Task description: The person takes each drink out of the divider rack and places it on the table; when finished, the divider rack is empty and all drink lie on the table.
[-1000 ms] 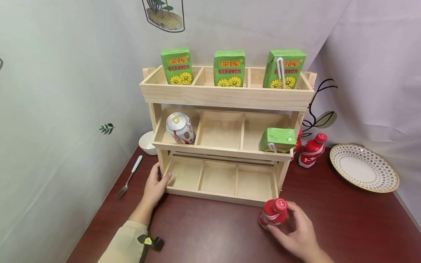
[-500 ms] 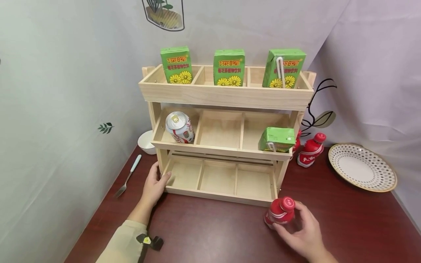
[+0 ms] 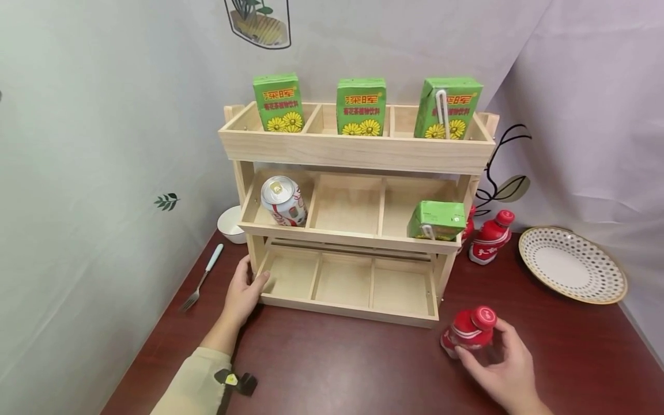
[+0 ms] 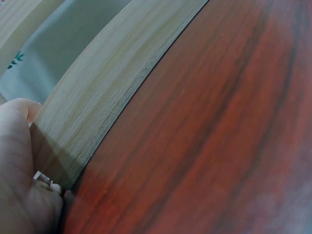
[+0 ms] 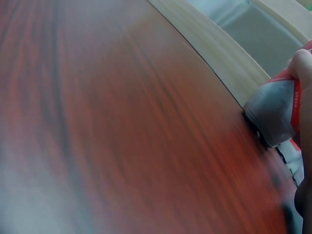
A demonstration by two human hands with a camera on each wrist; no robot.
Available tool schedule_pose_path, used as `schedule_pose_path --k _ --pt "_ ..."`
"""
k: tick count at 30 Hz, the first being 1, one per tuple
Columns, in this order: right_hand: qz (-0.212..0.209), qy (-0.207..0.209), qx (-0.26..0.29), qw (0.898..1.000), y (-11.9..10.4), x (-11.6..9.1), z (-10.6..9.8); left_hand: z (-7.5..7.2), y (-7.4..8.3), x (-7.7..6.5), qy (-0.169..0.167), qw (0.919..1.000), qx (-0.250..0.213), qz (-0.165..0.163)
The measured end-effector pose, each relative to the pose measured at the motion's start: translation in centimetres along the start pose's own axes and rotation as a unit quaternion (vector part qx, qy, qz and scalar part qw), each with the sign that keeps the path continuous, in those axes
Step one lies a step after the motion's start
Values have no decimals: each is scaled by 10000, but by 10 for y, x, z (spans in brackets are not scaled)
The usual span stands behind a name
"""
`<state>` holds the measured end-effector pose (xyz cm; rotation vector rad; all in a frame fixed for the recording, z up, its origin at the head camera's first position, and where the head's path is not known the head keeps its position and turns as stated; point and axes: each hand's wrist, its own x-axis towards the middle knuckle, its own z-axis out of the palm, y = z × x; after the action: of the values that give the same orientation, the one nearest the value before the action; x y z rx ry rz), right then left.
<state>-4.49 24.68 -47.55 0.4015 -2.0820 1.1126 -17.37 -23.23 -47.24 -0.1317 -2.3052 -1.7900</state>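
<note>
A three-tier wooden shelf rack [image 3: 358, 153] stands on the table, each tier split into three compartments. My left hand [image 3: 244, 294] grips its lower left corner, the thumb over the side of the bottom tier. In the left wrist view the same hand lies at the end of the front board [image 4: 112, 73]. To the right of the rack's lower right corner, my right hand [image 3: 508, 366] holds a small red-capped bottle [image 3: 469, 331] between thumb and fingers. The right wrist view shows the bottle's base [image 5: 270, 109] low over the table, slightly tilted.
Green drink cartons [image 3: 361, 109] stand on the top tier. The middle tier holds a can [image 3: 285, 202] and another carton [image 3: 437, 219]. Behind the rack's right side are red bottles [image 3: 490, 237] and a dotted plate [image 3: 570, 265]. A bowl [image 3: 231, 225] and fork [image 3: 202, 276] lie left.
My right hand has carried the red bottle to the right, away from the rack's lower right corner. The left hand has stayed on the rack.
</note>
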Motion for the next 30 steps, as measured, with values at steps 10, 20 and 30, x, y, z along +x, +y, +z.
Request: schedule_pose_path --k 10,20,30 --pt "368 259 -524 9976 49 -5 -8 -1 0 1 -10 9999 -127 -6" --pt "1103 193 -660 9915 54 7 -6 -1 -1 1 23 9998 -192 -54" --pt "1349 314 -624 9884 69 23 1 0 -1 1 -25 9999 -125 -60"
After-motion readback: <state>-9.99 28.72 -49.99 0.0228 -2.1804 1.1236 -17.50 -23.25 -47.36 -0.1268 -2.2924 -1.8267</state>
